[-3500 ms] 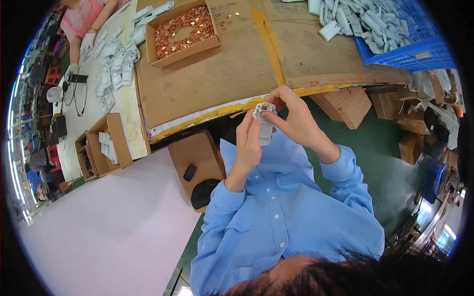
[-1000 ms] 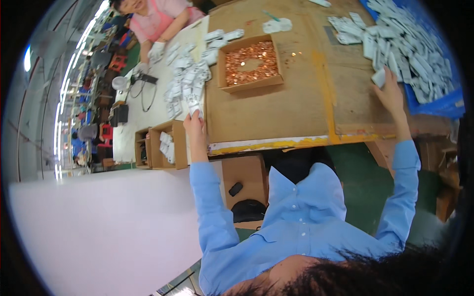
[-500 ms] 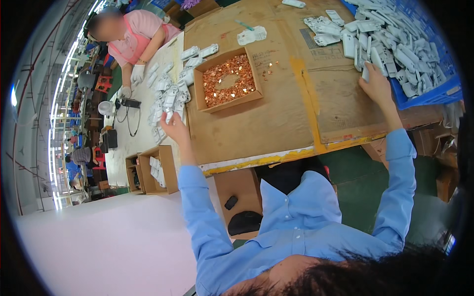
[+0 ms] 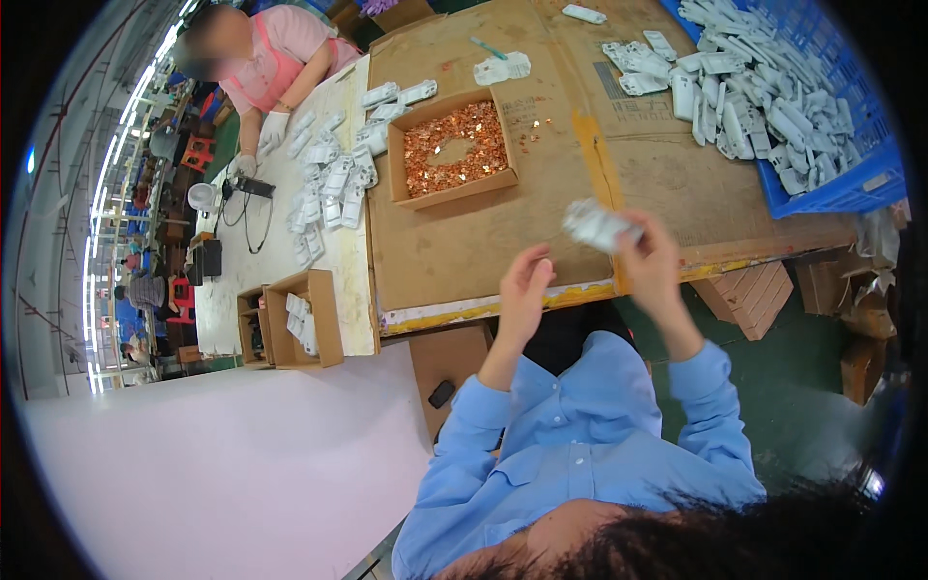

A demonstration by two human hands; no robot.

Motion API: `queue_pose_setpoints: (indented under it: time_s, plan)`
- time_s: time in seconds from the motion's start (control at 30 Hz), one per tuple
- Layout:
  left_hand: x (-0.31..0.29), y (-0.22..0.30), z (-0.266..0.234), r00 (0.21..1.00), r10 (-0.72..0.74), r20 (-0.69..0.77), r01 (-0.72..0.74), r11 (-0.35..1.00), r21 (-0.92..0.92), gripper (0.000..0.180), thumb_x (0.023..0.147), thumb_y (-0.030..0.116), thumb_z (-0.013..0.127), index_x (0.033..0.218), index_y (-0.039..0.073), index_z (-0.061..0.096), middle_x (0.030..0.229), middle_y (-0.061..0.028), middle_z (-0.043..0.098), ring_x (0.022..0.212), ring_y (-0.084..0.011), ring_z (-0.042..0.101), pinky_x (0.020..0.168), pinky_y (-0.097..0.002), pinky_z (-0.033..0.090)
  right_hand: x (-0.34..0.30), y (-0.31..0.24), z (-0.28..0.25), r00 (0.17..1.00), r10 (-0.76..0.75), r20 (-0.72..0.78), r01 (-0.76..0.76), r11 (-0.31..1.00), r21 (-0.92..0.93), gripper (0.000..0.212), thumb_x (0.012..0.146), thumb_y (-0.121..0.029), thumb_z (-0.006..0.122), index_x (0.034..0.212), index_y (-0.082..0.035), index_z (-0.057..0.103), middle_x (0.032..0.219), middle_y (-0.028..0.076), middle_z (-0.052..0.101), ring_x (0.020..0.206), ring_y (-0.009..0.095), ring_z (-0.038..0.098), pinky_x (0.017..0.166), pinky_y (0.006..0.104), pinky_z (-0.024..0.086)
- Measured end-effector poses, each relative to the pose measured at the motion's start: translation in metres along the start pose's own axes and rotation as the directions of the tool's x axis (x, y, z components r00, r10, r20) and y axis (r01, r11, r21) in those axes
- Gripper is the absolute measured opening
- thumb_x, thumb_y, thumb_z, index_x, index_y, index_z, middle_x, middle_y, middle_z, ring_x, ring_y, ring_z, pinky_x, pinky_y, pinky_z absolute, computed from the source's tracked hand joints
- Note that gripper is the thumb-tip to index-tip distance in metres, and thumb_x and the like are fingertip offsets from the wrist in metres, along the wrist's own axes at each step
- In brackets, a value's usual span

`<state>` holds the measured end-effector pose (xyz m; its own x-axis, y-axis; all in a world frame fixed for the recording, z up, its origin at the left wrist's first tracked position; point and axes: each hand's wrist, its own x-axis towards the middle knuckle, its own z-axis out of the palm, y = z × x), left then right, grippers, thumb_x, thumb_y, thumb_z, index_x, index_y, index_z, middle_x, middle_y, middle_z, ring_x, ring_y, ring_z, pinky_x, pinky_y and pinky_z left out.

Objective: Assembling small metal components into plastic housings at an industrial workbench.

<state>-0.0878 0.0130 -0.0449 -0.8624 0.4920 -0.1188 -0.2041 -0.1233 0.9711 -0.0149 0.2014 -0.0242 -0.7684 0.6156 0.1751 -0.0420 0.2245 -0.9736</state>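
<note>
My right hand (image 4: 650,259) grips a white plastic housing (image 4: 596,226) by its right end, above the cardboard-covered table near the front edge; motion blurs the housing. To its left, my left hand (image 4: 523,295) hovers over the same edge with bent, parted fingers and nothing visible in them. Beyond it stands a cardboard box (image 4: 464,194) of small copper-coloured metal pieces. A pile of white housings (image 4: 333,184) lies to the left. At the far right, many more housings (image 4: 744,116) spill out of a blue crate (image 4: 841,200).
At the far left a co-worker (image 4: 290,58) in pink with white gloves leans over the adjoining white table, beside a black device (image 4: 253,187). A small carton (image 4: 329,324) with white parts stands at that table's near end. A teal tool (image 4: 488,48) lies at the back.
My left hand has left the left pile and come to the middle. My right hand has come from the crate to the front middle, bringing a white housing.
</note>
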Motion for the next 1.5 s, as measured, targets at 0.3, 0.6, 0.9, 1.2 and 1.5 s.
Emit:
queue_pose_setpoints:
  time_s: [0.3, 0.6, 0.9, 1.2, 1.5]
  plan:
    - [0.011, 0.032, -0.024, 0.941, 0.092, -0.327, -0.166, 0.964, -0.206, 0.021, 0.098, 0.022, 0.053, 0.108, 0.004, 0.058, 0.094, -0.0064, 0.066, 0.083, -0.014, 0.064, 0.073, -0.0284, 0.051, -0.025, -0.009, 0.057, 0.976, -0.115, 0.187, 0.104, 0.992, 0.068, 0.012, 0.086, -0.011, 0.066, 0.092, -0.002, 0.063, 0.078, 0.005, 0.062, 0.073, 0.011, 0.061, 0.063, 0.0253, 0.047]
    - [0.154, 0.122, -0.117, 0.949, 0.207, -0.237, -0.081, 0.889, 0.45, 0.019, 0.09, 0.024, 0.047, 0.097, 0.007, 0.054, 0.064, -0.0042, 0.055, 0.043, -0.013, 0.049, 0.039, -0.0247, 0.04, 0.015, 0.032, 0.038, 1.0, 0.024, -0.01, -0.025, 0.995, -0.098, 0.024, 0.085, -0.019, 0.069, 0.074, -0.001, 0.056, 0.061, 0.007, 0.057, 0.055, 0.015, 0.053, 0.054, 0.0295, 0.044]
    - [0.219, 0.126, -0.131, 0.956, 0.242, -0.163, 0.067, 0.363, 0.93, 0.077, 0.065, 0.035, 0.081, 0.12, -0.009, 0.051, 0.111, -0.0243, 0.064, 0.104, -0.0344, 0.063, 0.089, -0.0393, 0.048, 0.014, 0.03, 0.038, 0.999, 0.045, -0.011, -0.046, 0.993, -0.113, 0.024, 0.084, -0.02, 0.068, 0.073, -0.001, 0.056, 0.062, 0.011, 0.058, 0.055, 0.022, 0.056, 0.055, 0.0329, 0.046]
    - [0.236, 0.113, -0.114, 0.979, 0.144, -0.142, 0.154, -0.08, 0.985, 0.046, 0.074, 0.018, 0.065, 0.115, 0.005, 0.051, 0.109, -0.0241, 0.064, 0.104, -0.0406, 0.061, 0.087, -0.0484, 0.05, 0.016, 0.032, 0.039, 1.0, 0.027, -0.015, -0.029, 0.993, -0.117, 0.023, 0.084, -0.019, 0.068, 0.073, -0.002, 0.056, 0.063, 0.011, 0.058, 0.055, 0.023, 0.057, 0.054, 0.0334, 0.047]
    - [0.242, 0.108, -0.099, 0.979, 0.096, -0.179, 0.194, -0.177, 0.965, 0.045, 0.072, 0.018, 0.065, 0.113, 0.007, 0.052, 0.109, -0.0224, 0.065, 0.104, -0.0391, 0.062, 0.087, -0.0476, 0.051, 0.016, 0.032, 0.037, 1.0, -0.005, -0.027, 0.0, 0.985, -0.17, 0.02, 0.083, -0.018, 0.067, 0.074, -0.004, 0.057, 0.064, 0.013, 0.059, 0.059, 0.027, 0.061, 0.056, 0.0359, 0.049]
